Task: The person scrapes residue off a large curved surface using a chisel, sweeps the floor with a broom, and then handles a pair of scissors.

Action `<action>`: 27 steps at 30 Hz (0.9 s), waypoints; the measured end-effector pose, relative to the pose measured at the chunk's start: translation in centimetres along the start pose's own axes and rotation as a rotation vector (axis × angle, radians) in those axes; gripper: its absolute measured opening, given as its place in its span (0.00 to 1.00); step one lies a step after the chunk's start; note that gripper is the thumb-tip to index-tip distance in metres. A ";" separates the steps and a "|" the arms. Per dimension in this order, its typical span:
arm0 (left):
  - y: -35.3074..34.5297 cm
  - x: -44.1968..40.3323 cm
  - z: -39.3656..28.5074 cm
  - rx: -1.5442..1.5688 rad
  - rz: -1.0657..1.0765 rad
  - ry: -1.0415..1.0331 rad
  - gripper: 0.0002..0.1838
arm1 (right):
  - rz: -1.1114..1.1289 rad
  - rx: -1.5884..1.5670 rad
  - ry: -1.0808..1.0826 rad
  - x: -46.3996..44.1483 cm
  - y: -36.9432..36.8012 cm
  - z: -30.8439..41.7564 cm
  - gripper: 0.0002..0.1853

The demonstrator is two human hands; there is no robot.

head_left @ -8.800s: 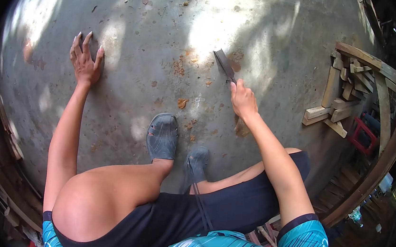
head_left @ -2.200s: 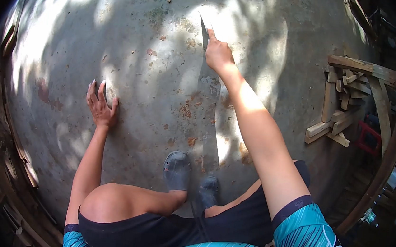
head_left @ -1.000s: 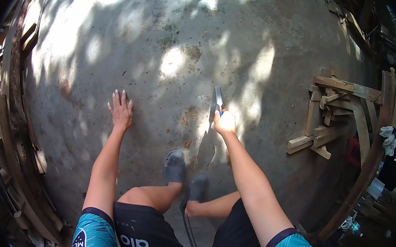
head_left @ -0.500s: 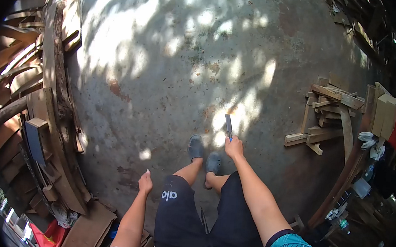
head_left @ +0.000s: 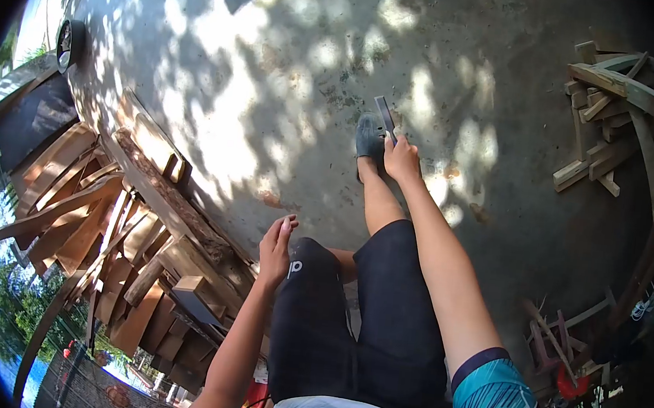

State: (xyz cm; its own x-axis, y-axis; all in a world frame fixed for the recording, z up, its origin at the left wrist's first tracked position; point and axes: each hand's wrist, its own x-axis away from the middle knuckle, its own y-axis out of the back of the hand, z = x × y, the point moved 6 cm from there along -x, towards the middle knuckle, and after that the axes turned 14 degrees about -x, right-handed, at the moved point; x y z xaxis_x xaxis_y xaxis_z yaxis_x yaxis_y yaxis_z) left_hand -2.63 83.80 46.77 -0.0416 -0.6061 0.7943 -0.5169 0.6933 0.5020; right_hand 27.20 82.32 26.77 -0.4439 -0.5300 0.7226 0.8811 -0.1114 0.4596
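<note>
My right hand [head_left: 403, 158] is closed round the handle of a flat-bladed tool [head_left: 385, 114], which looks like a chisel. Its blade points up and away, above the concrete floor [head_left: 295, 122] and beside my shoe [head_left: 370, 136]. Near my knee, my left hand [head_left: 276, 248] hangs in the air with its fingers bent close together. Whether those fingers hold anything cannot be made out.
Stacked boards [head_left: 88, 236] and a long log [head_left: 178, 197] line the left side. A pile of wood offcuts [head_left: 603, 156] lies at the right. At the lower right stands a red object [head_left: 571, 382]. A dark round container [head_left: 68, 45] is at the upper left.
I have risen from a crouch to standing, and one foot has stepped forward. My left hand has left the floor. The view has turned toward the boards; the tool remains in my right hand.
</note>
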 end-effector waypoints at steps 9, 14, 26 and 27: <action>5.7 -17.4 -19.6 -0.298 0.061 -0.515 0.22 | -0.180 -0.027 -0.011 -15.1 -8.3 4.9 0.21; 6.5 -22.8 -22.4 -0.801 0.412 -0.683 0.27 | -0.119 0.110 -0.078 -22.3 -12.9 4.1 0.21; 15.3 -33.8 -25.1 -1.018 0.243 -0.793 0.29 | -0.151 0.142 0.224 -29.5 -17.7 3.3 0.15; 15.8 -34.3 -24.9 -1.025 0.179 -0.766 0.30 | -0.160 0.119 0.214 -29.5 -18.0 3.6 0.15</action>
State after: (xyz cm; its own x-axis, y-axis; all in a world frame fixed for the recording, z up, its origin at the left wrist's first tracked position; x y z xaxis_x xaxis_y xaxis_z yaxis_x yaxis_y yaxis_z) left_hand 11.94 125.25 36.05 -0.6948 -0.3054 0.6512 0.4204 0.5622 0.7122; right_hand 23.82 102.99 -0.97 -0.5197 -0.6806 0.5164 0.7719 -0.1151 0.6252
